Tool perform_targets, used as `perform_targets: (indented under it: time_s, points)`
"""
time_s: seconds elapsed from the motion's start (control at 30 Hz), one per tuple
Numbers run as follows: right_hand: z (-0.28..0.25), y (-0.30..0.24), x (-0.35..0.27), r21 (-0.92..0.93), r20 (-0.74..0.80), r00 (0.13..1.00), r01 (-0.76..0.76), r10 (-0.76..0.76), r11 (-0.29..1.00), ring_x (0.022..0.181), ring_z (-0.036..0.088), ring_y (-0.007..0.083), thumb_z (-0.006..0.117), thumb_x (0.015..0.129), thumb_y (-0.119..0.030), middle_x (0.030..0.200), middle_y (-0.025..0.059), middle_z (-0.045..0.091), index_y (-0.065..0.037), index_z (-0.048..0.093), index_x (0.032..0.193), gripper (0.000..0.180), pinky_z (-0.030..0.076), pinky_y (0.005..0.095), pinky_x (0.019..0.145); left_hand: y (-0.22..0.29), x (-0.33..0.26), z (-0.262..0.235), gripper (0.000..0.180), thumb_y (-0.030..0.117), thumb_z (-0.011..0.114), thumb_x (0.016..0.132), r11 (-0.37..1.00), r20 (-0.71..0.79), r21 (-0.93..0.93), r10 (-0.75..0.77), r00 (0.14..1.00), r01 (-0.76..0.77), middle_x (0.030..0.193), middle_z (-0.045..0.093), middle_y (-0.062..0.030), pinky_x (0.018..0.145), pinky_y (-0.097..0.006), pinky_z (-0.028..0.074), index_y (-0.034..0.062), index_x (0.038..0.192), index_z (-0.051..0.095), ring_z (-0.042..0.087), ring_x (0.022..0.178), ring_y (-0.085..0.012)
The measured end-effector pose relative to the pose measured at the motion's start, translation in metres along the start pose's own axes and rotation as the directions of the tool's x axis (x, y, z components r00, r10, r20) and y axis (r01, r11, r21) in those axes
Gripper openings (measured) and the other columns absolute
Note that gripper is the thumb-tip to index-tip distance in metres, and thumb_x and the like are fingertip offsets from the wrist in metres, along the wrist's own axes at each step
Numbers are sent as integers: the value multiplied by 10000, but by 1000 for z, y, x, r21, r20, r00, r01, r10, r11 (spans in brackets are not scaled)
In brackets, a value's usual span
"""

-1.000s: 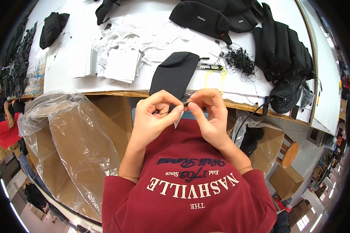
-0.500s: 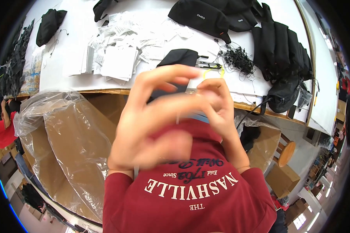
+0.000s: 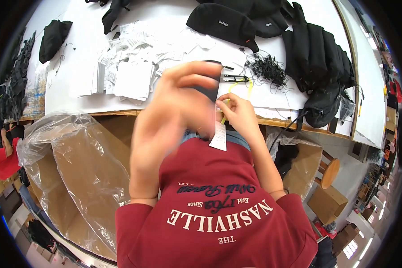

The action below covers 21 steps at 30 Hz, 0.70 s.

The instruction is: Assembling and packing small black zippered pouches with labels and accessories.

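Note:
My left hand (image 3: pixel 174 107) is raised close to the camera and partly smeared by motion. Its fingers curve apart from the thumb, and nothing shows between them. Beyond it, my right hand (image 3: pixel 239 111) pinches thumb and fingertips together at the upper end of a white printed label (image 3: pixel 219 138), which hangs in front of my red shirt. Behind my left hand a black fabric piece (image 3: pixel 208 91) is mostly hidden at the table edge. Just past my right hand lie black thread snips (image 3: pixel 235 79) with a yellow cord (image 3: pixel 250 89).
White labels (image 3: pixel 136 47) are heaped on the white table, with a stack of white cards (image 3: pixel 131 80) in front. Black cords (image 3: pixel 268 71) lie tangled at right, near black fabric bags (image 3: pixel 315 53). A plastic-lined carton (image 3: pixel 80 178) stands at left, a wooden stool (image 3: pixel 329 174) at right.
My right hand has come out from behind the left and sits clear to its right. The white label now shows below its fingertips. My left hand has shifted slightly left and up.

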State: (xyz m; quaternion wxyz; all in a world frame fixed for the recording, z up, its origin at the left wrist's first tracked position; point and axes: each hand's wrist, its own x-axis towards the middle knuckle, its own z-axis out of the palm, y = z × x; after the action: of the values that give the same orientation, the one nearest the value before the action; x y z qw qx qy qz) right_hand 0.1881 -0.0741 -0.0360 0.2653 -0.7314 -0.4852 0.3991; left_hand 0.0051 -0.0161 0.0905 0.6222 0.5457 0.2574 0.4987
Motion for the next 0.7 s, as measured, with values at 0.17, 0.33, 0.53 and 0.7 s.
perform_targets:
  time_s: [0.17, 0.33, 0.53, 0.7]
  points:
    - [9, -11, 4, 13, 14, 999, 37, -37, 999, 466, 439, 77, 717, 819, -183, 589, 22, 559, -46, 674, 939, 186, 361, 248, 473, -103, -44, -37, 581, 329, 676, 847, 651, -37, 717, -322, 946, 250, 1347, 401, -189, 1046, -424, 331, 33, 1297, 456, 401, 1251, -348]
    - [20, -26, 0, 185, -55, 987, 161, -153, 970, 551, 491, 67, 709, 806, -122, 877, 28, 616, -51, 690, 969, 178, 412, 223, 512, -99, -48, -25, 739, 353, 759, 760, 663, -84, 704, -278, 957, 254, 1295, 434, -167, 1001, -422, 369, 54, 1338, 409, 436, 1187, -325]
    - [30, -22, 0, 245, 5, 899, 424, -439, 872, 785, 500, 98, 596, 848, -15, 960, 33, 469, -92, 708, 1054, 247, 428, 215, 618, -94, -43, -42, 730, 292, 788, 737, 707, -97, 631, -337, 937, 320, 1195, 503, -109, 854, -349, 452, 57, 1327, 430, 521, 1036, -224]
    - [31, -31, -10, 328, -63, 959, 282, -276, 902, 675, 521, 111, 675, 765, -35, 920, 68, 476, -82, 489, 1185, 462, 449, 236, 598, -95, -47, -45, 419, 16, 654, 831, 847, -206, 405, -282, 937, 344, 1063, 577, -89, 719, -257, 510, 19, 1224, 507, 585, 898, -154]
